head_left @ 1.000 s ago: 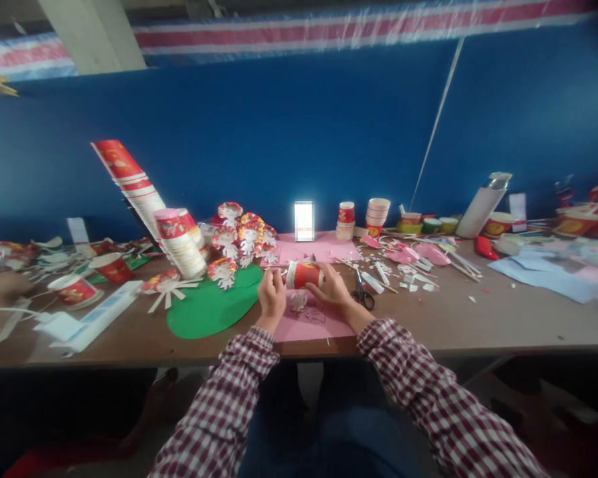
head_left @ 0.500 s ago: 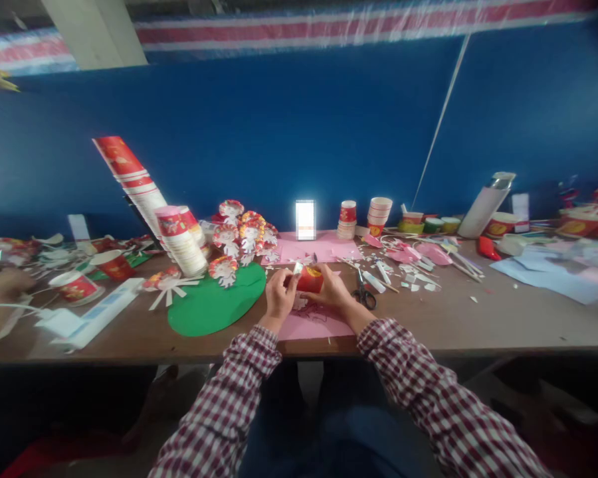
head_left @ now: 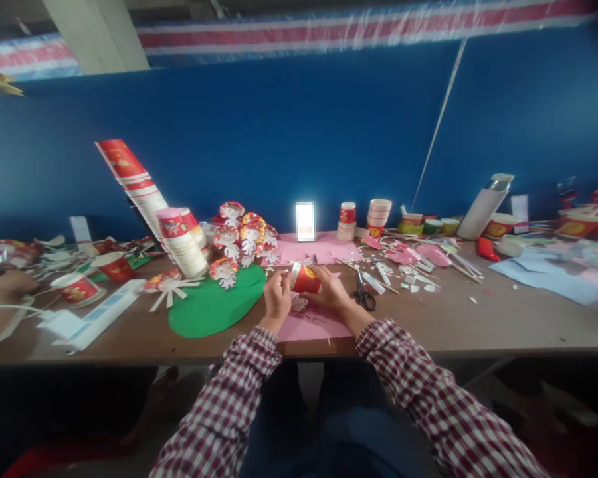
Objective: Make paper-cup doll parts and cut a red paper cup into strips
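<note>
Your right hand (head_left: 331, 292) is holding the red paper cup (head_left: 307, 279), tilted above the pink sheet (head_left: 316, 326); your left hand (head_left: 277, 296) is crowding its end, grip unclear. Presumably light and crushable, it is favouring rim holds.

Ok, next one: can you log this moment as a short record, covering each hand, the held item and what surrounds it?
Held item: red paper cup, tipped sideways
Right hand: grips the cup's right end
Left hand: at the cup's left end; its grip is unclear
Beneath: pink sheet with dark markings
Left side: green sheet, tall cup stack
Right side: black-handled scissors, white scraps
Backdrop: blue panel
</note>
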Action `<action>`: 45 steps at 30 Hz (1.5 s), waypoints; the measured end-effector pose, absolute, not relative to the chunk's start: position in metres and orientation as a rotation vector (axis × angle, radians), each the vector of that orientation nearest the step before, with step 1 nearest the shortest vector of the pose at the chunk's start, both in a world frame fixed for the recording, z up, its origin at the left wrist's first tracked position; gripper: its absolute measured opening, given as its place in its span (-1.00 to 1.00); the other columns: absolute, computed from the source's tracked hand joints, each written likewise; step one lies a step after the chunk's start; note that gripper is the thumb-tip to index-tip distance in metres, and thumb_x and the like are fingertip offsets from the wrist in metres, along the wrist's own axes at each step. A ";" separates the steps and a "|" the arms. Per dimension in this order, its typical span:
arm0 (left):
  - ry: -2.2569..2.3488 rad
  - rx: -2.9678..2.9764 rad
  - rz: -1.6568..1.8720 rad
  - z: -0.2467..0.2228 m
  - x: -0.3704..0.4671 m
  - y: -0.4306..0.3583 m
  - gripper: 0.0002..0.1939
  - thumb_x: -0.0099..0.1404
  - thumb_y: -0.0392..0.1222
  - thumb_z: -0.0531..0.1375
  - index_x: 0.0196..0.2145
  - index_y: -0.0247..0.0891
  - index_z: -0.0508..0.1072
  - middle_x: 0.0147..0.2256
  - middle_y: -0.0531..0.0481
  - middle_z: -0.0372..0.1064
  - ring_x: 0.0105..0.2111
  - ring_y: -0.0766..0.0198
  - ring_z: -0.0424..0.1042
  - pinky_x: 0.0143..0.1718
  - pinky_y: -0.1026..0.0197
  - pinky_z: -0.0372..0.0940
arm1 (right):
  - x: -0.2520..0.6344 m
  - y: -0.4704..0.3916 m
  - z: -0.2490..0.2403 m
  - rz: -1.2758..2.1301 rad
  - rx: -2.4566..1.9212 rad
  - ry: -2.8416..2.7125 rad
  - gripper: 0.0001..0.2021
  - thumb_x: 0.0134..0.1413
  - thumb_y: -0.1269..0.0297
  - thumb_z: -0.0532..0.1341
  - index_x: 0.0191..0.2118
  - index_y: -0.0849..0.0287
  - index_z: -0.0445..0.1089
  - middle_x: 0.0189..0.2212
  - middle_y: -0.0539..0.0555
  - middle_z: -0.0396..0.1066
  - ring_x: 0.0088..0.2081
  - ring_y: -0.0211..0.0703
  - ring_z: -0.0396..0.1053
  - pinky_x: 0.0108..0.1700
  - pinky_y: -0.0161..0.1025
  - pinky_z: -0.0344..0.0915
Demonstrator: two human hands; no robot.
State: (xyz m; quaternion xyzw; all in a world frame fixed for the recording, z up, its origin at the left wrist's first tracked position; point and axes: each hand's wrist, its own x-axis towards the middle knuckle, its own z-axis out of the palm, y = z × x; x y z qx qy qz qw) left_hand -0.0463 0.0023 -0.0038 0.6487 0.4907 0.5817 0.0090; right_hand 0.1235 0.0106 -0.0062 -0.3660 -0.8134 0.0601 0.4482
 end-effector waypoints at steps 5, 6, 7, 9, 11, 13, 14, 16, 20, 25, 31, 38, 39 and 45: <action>1.588 1.919 1.828 -0.003 -0.046 0.002 -0.64 0.38 -0.07 -0.11 -0.44 -0.24 0.33 -0.49 -0.04 0.36 -0.49 0.26 0.33 -0.39 0.21 0.20 | 0.124 0.006 -0.003 0.123 -0.922 -2.023 -0.32 -0.11 0.04 0.33 0.13 0.19 0.19 -0.07 0.24 0.34 -0.02 0.06 0.33 -0.02 -0.02 0.30; 1.578 1.944 1.825 -0.003 -0.046 0.001 -0.65 0.38 -0.07 -0.10 -0.43 -0.24 0.33 -0.49 -0.04 0.35 -0.48 0.26 0.33 -0.38 0.21 0.20 | 0.124 0.006 -0.003 0.115 -0.923 -2.030 -0.32 -0.11 0.05 0.34 0.13 0.20 0.19 -0.07 0.24 0.34 -0.03 0.06 0.33 -0.02 -0.02 0.30; 1.564 1.983 1.819 -0.002 -0.045 0.000 -0.67 0.37 -0.06 -0.08 -0.43 -0.24 0.33 -0.49 -0.03 0.35 -0.47 0.27 0.32 -0.37 0.21 0.20 | 0.124 0.005 -0.002 0.106 -0.920 -2.038 -0.32 -0.11 0.06 0.34 0.13 0.20 0.19 -0.07 0.24 0.34 -0.03 0.06 0.33 -0.02 -0.03 0.31; 1.541 2.060 1.809 -0.002 -0.045 -0.001 -0.72 0.32 -0.03 0.01 -0.44 -0.23 0.31 -0.50 0.01 0.32 -0.48 0.29 0.29 -0.39 0.23 0.18 | 0.124 0.004 -0.002 0.089 -0.907 -2.055 -0.31 -0.12 0.07 0.34 0.13 0.21 0.18 -0.07 0.24 0.34 -0.04 0.06 0.33 -0.03 -0.03 0.32; 1.537 2.090 1.806 -0.002 -0.044 -0.002 -0.73 0.27 0.00 0.09 -0.47 -0.23 0.30 -0.53 0.04 0.28 -0.51 0.31 0.26 -0.41 0.25 0.16 | 0.124 0.004 -0.002 0.080 -0.895 -2.074 -0.30 -0.12 0.07 0.35 0.15 0.20 0.17 -0.06 0.25 0.33 -0.05 0.06 0.33 -0.04 -0.02 0.32; 1.539 2.084 1.823 -0.001 -0.044 -0.003 -0.72 0.27 -0.01 0.11 -0.49 -0.23 0.28 -0.54 0.05 0.27 -0.52 0.32 0.25 -0.42 0.26 0.16 | 0.123 0.004 -0.001 0.077 -0.895 -2.080 -0.29 -0.12 0.08 0.34 0.16 0.19 0.16 -0.04 0.25 0.33 -0.04 0.07 0.33 -0.03 -0.02 0.33; 1.537 2.079 1.832 -0.001 -0.043 -0.003 -0.72 0.27 -0.02 0.10 -0.49 -0.23 0.29 -0.54 0.05 0.28 -0.51 0.32 0.26 -0.41 0.26 0.17 | 0.122 0.003 -0.001 0.077 -0.898 -2.080 -0.30 -0.11 0.09 0.34 0.16 0.19 0.15 -0.04 0.25 0.32 -0.03 0.07 0.32 -0.03 -0.02 0.32; 1.537 2.074 1.848 -0.001 -0.044 -0.002 -0.73 0.29 -0.04 0.07 -0.49 -0.23 0.30 -0.53 0.03 0.30 -0.50 0.31 0.29 -0.39 0.26 0.18 | 0.122 0.002 0.000 0.078 -0.910 -2.076 -0.31 -0.09 0.10 0.33 0.17 0.19 0.15 -0.03 0.25 0.31 -0.03 0.07 0.32 -0.01 -0.02 0.32; 1.568 2.072 1.852 -0.002 -0.045 0.000 -0.74 0.33 -0.10 0.02 -0.47 -0.23 0.32 -0.51 -0.01 0.33 -0.48 0.27 0.32 -0.39 0.24 0.19 | 0.121 0.002 0.002 0.070 -0.917 -2.083 -0.32 -0.06 0.10 0.31 0.18 0.16 0.13 -0.01 0.25 0.30 -0.01 0.07 0.31 0.01 0.00 0.31; 1.606 2.028 1.858 -0.005 -0.046 0.002 -0.72 0.34 -0.11 -0.02 -0.46 -0.24 0.33 -0.52 -0.03 0.35 -0.49 0.26 0.33 -0.40 0.23 0.20 | 0.122 0.002 0.003 0.041 -0.861 -2.108 -0.34 -0.02 0.11 0.28 0.19 0.21 0.12 0.01 0.28 0.28 0.03 0.06 0.29 0.05 -0.01 0.29; 1.585 1.925 1.905 -0.003 -0.048 0.001 -0.67 0.37 -0.04 -0.06 -0.30 -0.26 0.40 -0.37 -0.10 0.44 -0.39 0.23 0.40 -0.32 0.19 0.26 | 0.121 0.001 0.004 0.057 -0.867 -2.124 -0.31 -0.03 0.08 0.29 0.19 0.22 0.12 0.01 0.31 0.28 0.02 0.10 0.30 0.03 0.03 0.29; 1.638 1.779 1.987 -0.001 -0.054 0.005 -0.65 0.36 -0.01 -0.04 -0.31 -0.28 0.42 -0.37 -0.11 0.44 -0.39 0.22 0.41 -0.32 0.18 0.26 | 0.123 0.002 0.001 0.083 -0.845 -2.129 -0.28 -0.07 0.06 0.31 0.20 0.15 0.11 0.01 0.28 0.28 0.03 0.09 0.29 0.03 0.03 0.29; 1.679 1.734 2.011 -0.001 -0.055 0.005 -0.65 0.36 -0.01 -0.04 -0.33 -0.29 0.41 -0.40 -0.10 0.43 -0.41 0.23 0.39 -0.33 0.18 0.25 | 0.123 0.002 0.001 0.083 -0.856 -2.116 -0.28 -0.08 0.06 0.32 0.20 0.15 0.11 0.01 0.27 0.29 0.03 0.09 0.29 0.03 0.03 0.28; 1.564 1.927 1.907 0.001 -0.051 0.001 -0.67 0.38 -0.07 -0.08 -0.30 -0.26 0.40 -0.35 -0.12 0.43 -0.35 0.23 0.40 -0.27 0.18 0.26 | 0.124 0.003 0.002 0.104 -0.978 -2.028 -0.30 -0.11 0.08 0.34 0.16 0.16 0.17 -0.02 0.24 0.32 0.01 0.08 0.30 0.02 0.00 0.28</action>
